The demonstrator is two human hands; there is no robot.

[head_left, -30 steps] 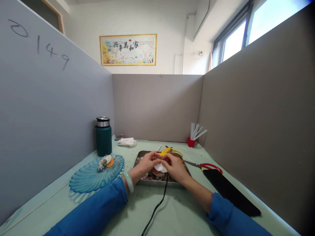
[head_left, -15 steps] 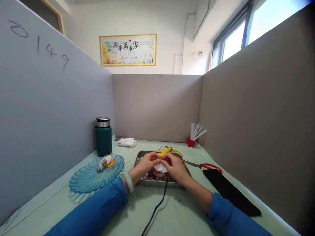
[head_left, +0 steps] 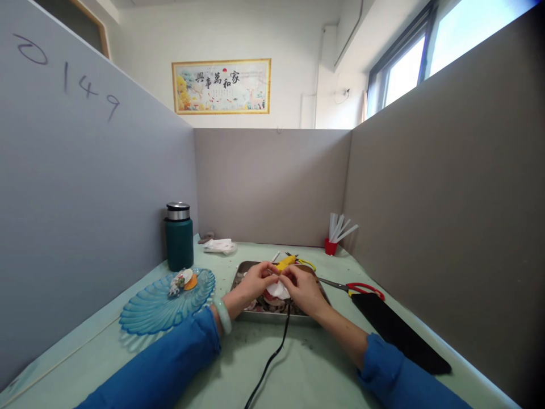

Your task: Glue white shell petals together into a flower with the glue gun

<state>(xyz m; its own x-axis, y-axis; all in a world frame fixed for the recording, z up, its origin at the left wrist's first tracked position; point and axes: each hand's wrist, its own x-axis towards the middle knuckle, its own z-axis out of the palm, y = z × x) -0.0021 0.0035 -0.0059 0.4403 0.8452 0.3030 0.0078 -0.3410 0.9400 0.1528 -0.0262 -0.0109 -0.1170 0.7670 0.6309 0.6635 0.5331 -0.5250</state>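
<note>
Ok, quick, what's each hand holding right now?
Left hand: fingers pinched shut on the white piece.
Right hand: fingers pinched shut on the same white piece.

Green flask (head_left: 179, 238), blue plate (head_left: 145, 311), red scissors (head_left: 365, 289)

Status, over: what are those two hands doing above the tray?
Left hand and right hand both pinching white piece. Held over metal tray. Yellow tool just behind, nothing blocking.

The number 0149 is handwritten (in dark marker) on the left partition (head_left: 63, 79). The characters 興事萬和家 are brushed across the framed picture (head_left: 221, 105) on the far wall.
</note>
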